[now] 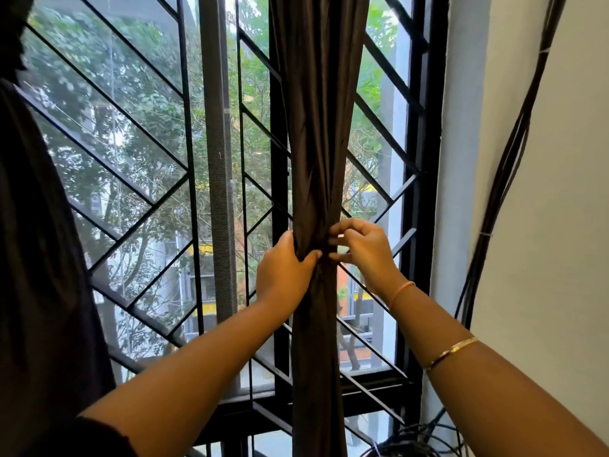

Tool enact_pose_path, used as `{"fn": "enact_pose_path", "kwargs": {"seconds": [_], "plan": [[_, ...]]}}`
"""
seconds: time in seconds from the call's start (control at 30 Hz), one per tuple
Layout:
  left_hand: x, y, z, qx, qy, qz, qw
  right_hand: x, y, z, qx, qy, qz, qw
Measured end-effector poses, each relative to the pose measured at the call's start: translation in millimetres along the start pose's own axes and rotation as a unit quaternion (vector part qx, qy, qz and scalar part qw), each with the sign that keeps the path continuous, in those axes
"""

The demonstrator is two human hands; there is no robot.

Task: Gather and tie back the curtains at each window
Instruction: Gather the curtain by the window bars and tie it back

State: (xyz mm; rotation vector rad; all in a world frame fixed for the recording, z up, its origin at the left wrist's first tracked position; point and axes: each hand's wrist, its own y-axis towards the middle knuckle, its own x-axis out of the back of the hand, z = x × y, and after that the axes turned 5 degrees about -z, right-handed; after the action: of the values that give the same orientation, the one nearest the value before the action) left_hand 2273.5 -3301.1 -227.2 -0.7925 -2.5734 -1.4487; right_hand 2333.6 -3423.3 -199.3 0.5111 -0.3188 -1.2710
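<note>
Between both hands [283, 275] [365, 255], bunched curtain [316, 127]

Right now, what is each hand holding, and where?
The left hand grips the curtain at its gathered middle; the right hand pinches it there too.

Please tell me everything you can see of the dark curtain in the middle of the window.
The curtain is dark brown, smooth cloth with a slight sheen, hanging upright in front of the black window grille. It is gathered into one narrow bundle of long vertical folds, tightest at mid-height. There the left hand grips it from the left, thumb in front, and the right hand pinches its right edge with curled fingers.
</note>
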Motion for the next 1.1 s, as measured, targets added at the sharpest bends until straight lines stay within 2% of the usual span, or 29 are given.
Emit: {"fn": "enact_pose_path", "kwargs": {"seconds": [0.07,0.13,0.23,0.3,0.43,0.5,0.6,0.73,0.87,0.93,1.0,1.03,1.1], "plan": [[2.2,1.4,3.1,-0.003,-0.009,-0.004,1.000,-0.9,7.2,-9.2,0.018,-0.031,-0.078,0.996],[3.3,1.7,5.4,-0.012,-0.018,0.000,1.000,-2.3,15.6,-17.7,-0.015,-0.037,-0.082,0.996],[3.1,2.1,8.6,-0.024,-0.024,0.026,0.999,-5.6,22.3,-22.4,-0.122,0.070,-0.019,0.990],[3.0,2.9,12.6,-0.013,-0.077,0.067,0.995,-6.5,22.9,-23.5,-0.161,0.090,0.042,0.982],[8.5,5.5,18.6,0.026,-0.208,0.136,0.968,-10.0,21.5,-30.3,-0.190,0.119,0.186,0.957],[11.0,8.9,22.1,0.031,-0.220,0.139,0.965,-12.9,22.8,-33.0,-0.201,0.118,0.244,0.941],[11.9,13.4,28.1,0.036,-0.216,0.139,0.966,-13.4,27.5,-36.9,-0.200,0.088,0.274,0.937],[8.2,16.1,32.8,0.033,-0.209,0.128,0.969,-8.9,34.5,-39.9,-0.131,-0.019,0.193,0.972],[2.5,20.5,36.8,0.034,-0.161,0.118,0.979,-0.1,39.1,-27.5,-0.006,-0.118,0.123,0.985],[1.2,23.4,36.2,0.045,-0.152,0.116,0.981,7.6,41.4,-21.0,0.092,-0.234,0.053,0.967],[-0.1,24.9,35.2,0.053,-0.137,0.109,0.983,12.6,40.1,-16.0,0.151,-0.309,-0.026,0.939],[-0.7,24.9,34.2,0.057,-0.119,0.103,0.986,13.2,36.6,-13.6,0.155,-0.298,-0.056,0.940],[-1.4,25.4,31.6,0.060,-0.077,0.085,0.992,9.8,28.2,-13.3,0.107,-0.198,-0.078,0.971]]}}
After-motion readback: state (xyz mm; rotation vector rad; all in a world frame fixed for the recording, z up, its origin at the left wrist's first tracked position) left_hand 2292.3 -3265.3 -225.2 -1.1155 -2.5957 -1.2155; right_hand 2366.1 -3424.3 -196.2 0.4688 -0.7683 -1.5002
